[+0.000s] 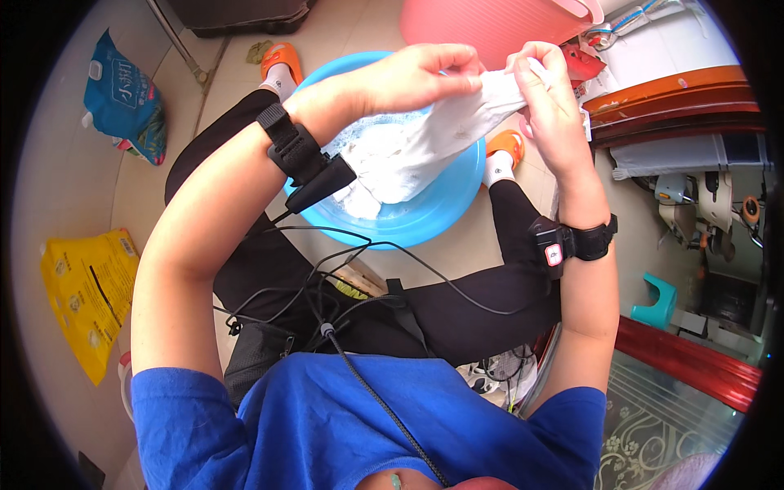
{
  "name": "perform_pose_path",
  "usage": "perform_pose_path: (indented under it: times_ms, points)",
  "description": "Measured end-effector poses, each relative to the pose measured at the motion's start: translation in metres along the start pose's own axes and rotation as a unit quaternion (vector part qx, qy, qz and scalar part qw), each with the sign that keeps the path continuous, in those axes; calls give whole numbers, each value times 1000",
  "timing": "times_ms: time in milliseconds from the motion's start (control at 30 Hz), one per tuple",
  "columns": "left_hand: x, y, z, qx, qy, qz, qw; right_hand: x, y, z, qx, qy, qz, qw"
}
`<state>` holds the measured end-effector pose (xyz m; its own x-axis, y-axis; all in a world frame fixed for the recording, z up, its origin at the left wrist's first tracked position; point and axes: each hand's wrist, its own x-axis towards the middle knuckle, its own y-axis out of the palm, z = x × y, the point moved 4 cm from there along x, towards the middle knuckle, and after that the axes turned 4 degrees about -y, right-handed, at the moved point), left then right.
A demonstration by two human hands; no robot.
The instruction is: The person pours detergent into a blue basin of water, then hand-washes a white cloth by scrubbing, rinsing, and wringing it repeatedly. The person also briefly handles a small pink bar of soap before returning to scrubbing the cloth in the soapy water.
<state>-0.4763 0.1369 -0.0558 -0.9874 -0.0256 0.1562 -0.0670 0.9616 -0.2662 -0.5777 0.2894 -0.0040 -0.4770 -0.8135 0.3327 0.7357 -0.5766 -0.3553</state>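
Observation:
A wet white cloth (453, 131) is stretched up out of a round light blue plastic basin (429, 226), its lower part bunched in sudsy water (349, 138). My left hand (435, 73) pinches the cloth's raised end between thumb and fingers, above the basin's far side. Just right of it, my right hand (542, 92) grips the same end, with a fold of cloth showing between its thumb and fingers. Both hands are above the water. The basin stands on the floor between my feet. What kind of cloth it is, I cannot tell.
Beyond the basin stands a pink ribbed tub (496, 27). A blue pouch (125, 98) and a yellow bag (92, 294) are at the left. Black cables (367, 245) loop over my lap near the basin's rim. A wooden edge (667, 101) and a teal stool (655, 303) lie to the right.

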Motion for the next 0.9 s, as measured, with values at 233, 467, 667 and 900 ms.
perform_pose_path:
  times_ms: [233, 467, 667, 900]
  points:
    - [-10, -58, -1, -91, 19, -120, 988, 0, -21, 2, -199, 101, 165, 961]
    - [-10, -101, -55, -26, 42, -67, 997, 3, -51, -1, 23, 127, 136, 982]
    - [-26, -147, -97, 158, 12, -123, 980, 16, -98, 27, -129, 58, 74, 987]
    - [-40, -174, -132, 326, 59, -223, 917, 41, -156, 63, -362, 9, 101, 927]
